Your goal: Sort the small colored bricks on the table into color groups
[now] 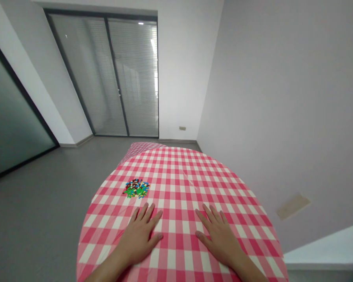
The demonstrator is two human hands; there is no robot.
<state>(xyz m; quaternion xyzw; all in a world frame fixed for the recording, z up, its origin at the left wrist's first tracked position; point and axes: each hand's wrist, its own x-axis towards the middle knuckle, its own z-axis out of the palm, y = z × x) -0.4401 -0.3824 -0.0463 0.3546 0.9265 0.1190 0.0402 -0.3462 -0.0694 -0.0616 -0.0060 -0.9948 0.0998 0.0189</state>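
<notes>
My left hand (140, 237) lies flat on a red-and-white checked tablecloth (179, 219), palm down with the fingers spread. My right hand (219, 237) rests the same way further right, its fingers apart and nothing in them. Just beyond my left fingertips is a loose pile of small colourful pieces (137, 188), green, blue, dark red and a few pale or yellow ones. They are too small for me to tell their exact kind. Neither hand touches the pile.
The table's rounded edge curves around both sides. A bare wall (282, 98) stands close on the right, with a beige patch (293, 206) low on it. Sliding glass doors with blinds (129, 78) are at the back, and grey floor (61, 196) lies to the left.
</notes>
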